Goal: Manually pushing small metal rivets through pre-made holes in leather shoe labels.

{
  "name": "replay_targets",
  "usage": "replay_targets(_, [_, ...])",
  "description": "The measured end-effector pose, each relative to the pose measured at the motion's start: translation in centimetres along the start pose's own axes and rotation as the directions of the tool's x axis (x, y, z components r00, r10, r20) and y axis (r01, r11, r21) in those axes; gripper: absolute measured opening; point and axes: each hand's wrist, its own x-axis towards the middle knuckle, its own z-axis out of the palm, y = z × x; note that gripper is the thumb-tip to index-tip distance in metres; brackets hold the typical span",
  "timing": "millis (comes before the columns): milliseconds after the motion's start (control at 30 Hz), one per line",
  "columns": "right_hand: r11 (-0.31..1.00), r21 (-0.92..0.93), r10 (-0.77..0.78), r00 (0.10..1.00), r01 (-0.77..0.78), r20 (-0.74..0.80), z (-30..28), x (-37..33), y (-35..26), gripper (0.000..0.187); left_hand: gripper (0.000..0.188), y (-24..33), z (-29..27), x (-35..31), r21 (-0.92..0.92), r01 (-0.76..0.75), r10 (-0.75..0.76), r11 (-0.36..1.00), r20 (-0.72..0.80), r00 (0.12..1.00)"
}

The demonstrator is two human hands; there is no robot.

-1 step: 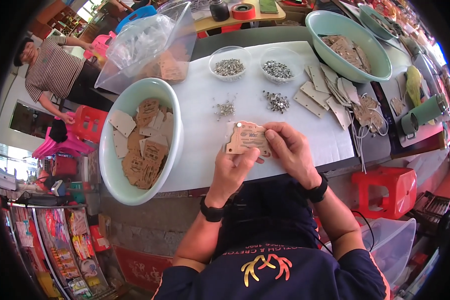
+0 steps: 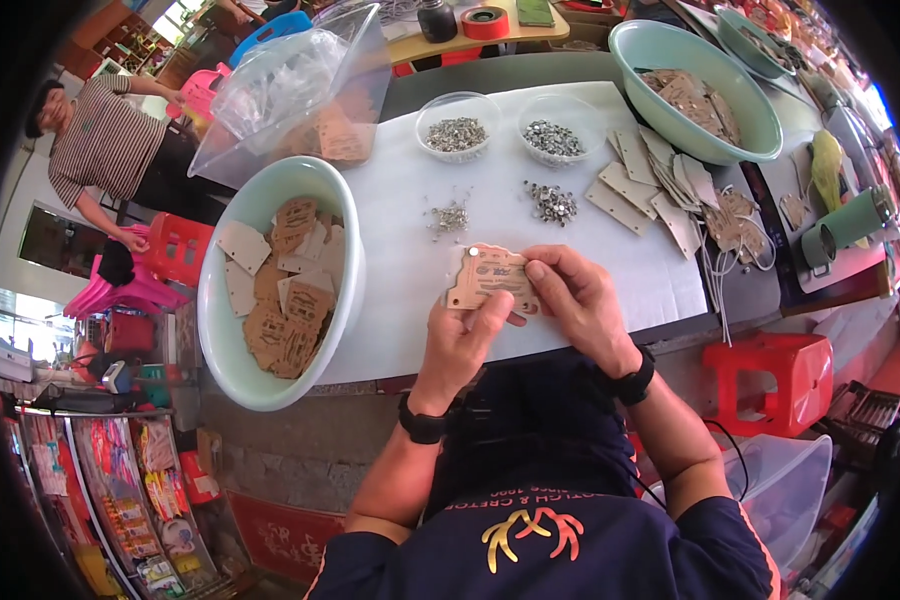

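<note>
A tan leather tag [image 2: 490, 281] with a wavy edge and dark print is held up over the white sheet. My left hand [image 2: 461, 338] pinches its lower edge, thumb on the face. My right hand [image 2: 576, 300] grips its right side between thumb and fingers. A shiny round rivet cap sits at the tag's upper left corner, and a small dark hole shows at the lower left. Just beyond the tag lie two loose heaps, small rivet pieces [image 2: 449, 217] on the left and rivet caps [image 2: 553, 203] on the right.
Behind the heaps stand two clear tubs [image 2: 457, 153] of metal pieces. A pale green basin [image 2: 349, 290] of tags is at left, another basin [image 2: 765, 153] at far right. Pale tags [image 2: 622, 197] and white cords [image 2: 716, 290] lie at right. A person [image 2: 110, 135] stands at far left.
The leather tag and my fingers have shifted very slightly left. Both hands keep their hold.
</note>
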Motion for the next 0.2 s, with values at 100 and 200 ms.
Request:
replay_targets(100, [0.992, -0.097, -0.079, 0.996, 0.082, 0.033, -0.1, 0.1, 0.2, 0.017, 0.033, 0.1, 0.4, 0.2, 0.027, 0.003, -0.001, 1.0, -0.07, 0.998])
replay_targets(200, [0.956, -0.246, -0.156, 0.987, 0.161, 0.041, -0.6, 0.2, 0.7, 0.017, 0.033, 0.0, 1.5, 0.4, 0.063, 0.001, 0.008, 0.998, -0.141, 0.99])
